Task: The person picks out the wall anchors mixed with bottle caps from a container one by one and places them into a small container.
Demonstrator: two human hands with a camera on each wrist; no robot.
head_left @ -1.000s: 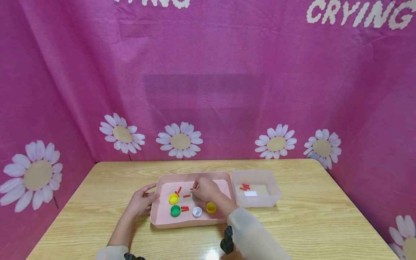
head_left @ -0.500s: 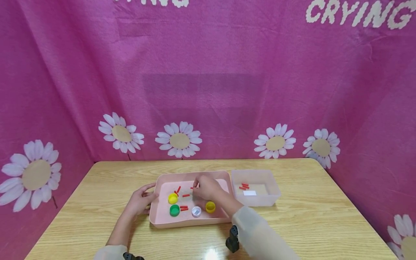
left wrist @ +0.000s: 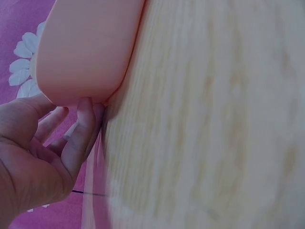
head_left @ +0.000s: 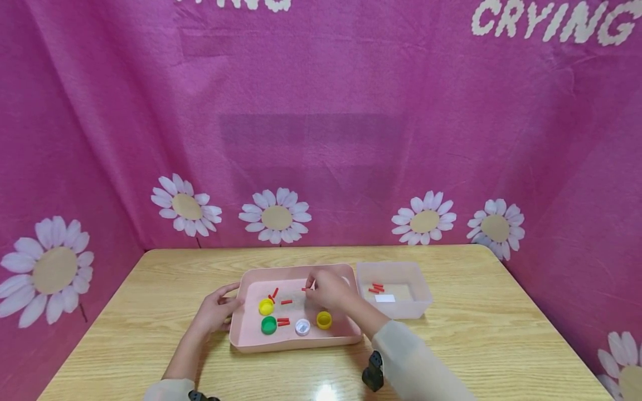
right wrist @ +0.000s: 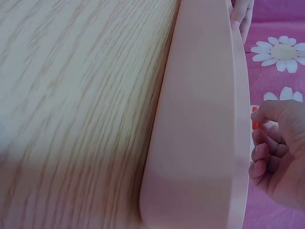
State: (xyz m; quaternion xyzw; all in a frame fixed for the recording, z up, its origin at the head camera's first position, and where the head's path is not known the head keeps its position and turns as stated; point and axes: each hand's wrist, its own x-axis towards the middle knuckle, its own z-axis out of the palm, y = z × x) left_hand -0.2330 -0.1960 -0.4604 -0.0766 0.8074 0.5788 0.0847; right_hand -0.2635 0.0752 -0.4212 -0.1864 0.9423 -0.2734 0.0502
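A pink tray (head_left: 291, 346) lies on the table in the head view. At its left end my left hand (head_left: 217, 309) holds the wall, thumb at the rim and fingers against the outside; the left wrist view shows this hand (left wrist: 52, 148) at the tray's end (left wrist: 90, 62). Over the tray, my right hand (head_left: 328, 291) pinches a short red stick (head_left: 304, 289), also visible as a red stick (right wrist: 255, 117) in the right wrist view. Below it are a yellow cap (head_left: 324, 319), a white cap (head_left: 302, 327), a green cap (head_left: 268, 324) and another yellow cap (head_left: 266, 306). Several red sticks (head_left: 286, 302) lie among them.
A translucent box (head_left: 421, 309) touches or nearly touches the tray's right side, with a few red sticks (head_left: 377, 287) inside and a white label (head_left: 385, 298) on its front. A pink flowered cloth (head_left: 321, 139) hangs behind the wooden table (head_left: 476, 334).
My right hand has moved slightly right over the tray, taking the pinched red stick along. The right forearm has shifted right too. My left hand stays at the tray's left end.
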